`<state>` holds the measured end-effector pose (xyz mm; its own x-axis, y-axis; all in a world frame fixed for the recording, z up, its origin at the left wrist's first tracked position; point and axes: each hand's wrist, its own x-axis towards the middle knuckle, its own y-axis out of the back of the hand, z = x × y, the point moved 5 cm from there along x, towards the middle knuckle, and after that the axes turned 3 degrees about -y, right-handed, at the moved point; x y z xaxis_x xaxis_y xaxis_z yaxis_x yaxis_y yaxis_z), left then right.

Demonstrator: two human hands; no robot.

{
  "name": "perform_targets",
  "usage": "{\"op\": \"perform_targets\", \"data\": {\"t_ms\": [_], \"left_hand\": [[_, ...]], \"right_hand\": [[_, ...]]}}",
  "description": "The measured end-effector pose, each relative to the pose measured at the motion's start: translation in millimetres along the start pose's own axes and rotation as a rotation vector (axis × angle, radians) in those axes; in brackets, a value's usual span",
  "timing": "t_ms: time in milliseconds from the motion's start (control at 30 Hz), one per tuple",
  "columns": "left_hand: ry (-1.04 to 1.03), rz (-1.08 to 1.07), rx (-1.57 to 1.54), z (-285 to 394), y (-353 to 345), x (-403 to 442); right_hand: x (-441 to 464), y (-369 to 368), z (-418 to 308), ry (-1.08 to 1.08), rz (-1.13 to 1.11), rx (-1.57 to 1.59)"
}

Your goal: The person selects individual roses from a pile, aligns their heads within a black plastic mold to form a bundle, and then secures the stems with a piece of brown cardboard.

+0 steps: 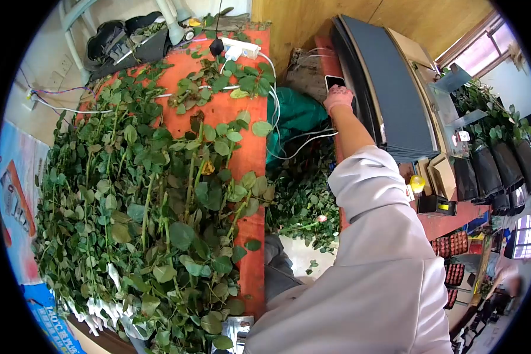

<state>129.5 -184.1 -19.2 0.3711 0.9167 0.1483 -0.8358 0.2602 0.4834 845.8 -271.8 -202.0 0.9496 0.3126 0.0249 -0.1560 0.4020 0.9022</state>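
My right hand [339,98], in a pink glove, reaches far forward at the end of a pale grey sleeve. Its fingers are closed on the near end of a smartphone [334,82] with a dark screen and light rim. The phone is beside a stack of dark grey sheets [389,88]. My left hand is out of view. A thick heap of cut rose stems [153,194] with green leaves covers much of the red table [253,236] to the left. White wrapped tips [103,310] poke out at the heap's lower end.
A white power strip [241,47] with cables lies at the table's far end. Between the tables are a green bag [295,115] and fallen leafy stems [307,194]. Black-wrapped bunches [489,171], a yellow object [417,183] and a black box [435,205] stand at right.
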Motion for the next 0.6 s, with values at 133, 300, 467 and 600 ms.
{"op": "perform_targets", "data": {"t_ms": [133, 300, 467, 600], "left_hand": [[0.024, -0.016, -0.038, 2.5, -9.7, -5.2], [0.015, -0.031, -0.128, 11.3, -14.2, -18.5], [-0.037, -0.069, -0.265, 29.5, -21.7, -44.1], [-0.096, -0.098, -0.39, 49.5, -26.0, -82.0]], "right_hand": [[3.0, 0.1, -2.8, 0.052, 0.002, 0.098], [7.1, 23.5, 27.5, -0.054, 0.059, 0.371], [-21.3, 57.3, 55.1, -0.075, 0.246, 0.856], [-154.8, 126.7, 47.3, 0.284, 0.482, 1.489]]}}
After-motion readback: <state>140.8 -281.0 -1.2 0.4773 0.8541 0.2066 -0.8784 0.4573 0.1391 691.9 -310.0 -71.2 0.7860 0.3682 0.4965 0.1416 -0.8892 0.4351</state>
